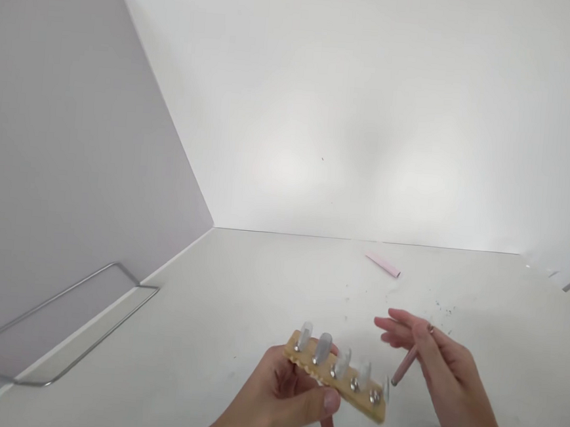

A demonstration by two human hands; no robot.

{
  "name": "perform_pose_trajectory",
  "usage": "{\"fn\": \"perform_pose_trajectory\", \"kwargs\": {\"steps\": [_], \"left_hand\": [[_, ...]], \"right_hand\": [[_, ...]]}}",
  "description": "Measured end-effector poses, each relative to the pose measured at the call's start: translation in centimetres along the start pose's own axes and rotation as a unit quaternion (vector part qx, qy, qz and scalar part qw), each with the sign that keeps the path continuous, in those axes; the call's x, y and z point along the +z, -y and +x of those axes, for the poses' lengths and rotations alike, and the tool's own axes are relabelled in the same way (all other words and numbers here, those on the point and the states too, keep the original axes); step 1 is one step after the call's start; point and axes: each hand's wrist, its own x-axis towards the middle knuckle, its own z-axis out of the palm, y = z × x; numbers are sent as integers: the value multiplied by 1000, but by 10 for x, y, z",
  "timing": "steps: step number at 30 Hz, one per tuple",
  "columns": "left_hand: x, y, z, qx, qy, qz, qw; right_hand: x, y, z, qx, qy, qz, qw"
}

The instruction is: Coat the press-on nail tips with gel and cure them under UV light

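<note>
My left hand [285, 401] grips a tan nail tip stand [363, 409], thumb along its near side. The stand slopes down to the right. Several clear nail tips [323, 348] rise from it on small silver magnetic balls [354, 385]; the second from the left looks greyer than the others. To the right, my right hand [443, 367] holds a slim mauve pen-like tool [405, 366] between thumb and fingers, its silver-ringed end pointing down toward the stand's right end. The tool's exact kind is unclear. The other fingers of that hand are stretched out to the left.
A pink stick-like piece [382, 264] lies on the white table [196, 338] near the back wall. Small dark specks [445, 309] are scattered beyond my right hand. A bent metal wire frame [108, 331] stands at the left by the grey side panel [75, 124].
</note>
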Motion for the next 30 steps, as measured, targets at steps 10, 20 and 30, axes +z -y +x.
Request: {"fn": "perform_pose_trajectory", "kwargs": {"steps": [10, 20, 30], "left_hand": [[-8, 0, 10, -36, 134, 17, 990], [-10, 11, 9, -85, 141, -8, 986], [-9, 7, 9, -112, 164, -11, 980]], "right_hand": [[-19, 11, 15, 82, 8, 126, 989], [-21, 10, 12, 60, 68, 147, 985], [-18, 10, 8, 49, 89, 144, 984]]}}
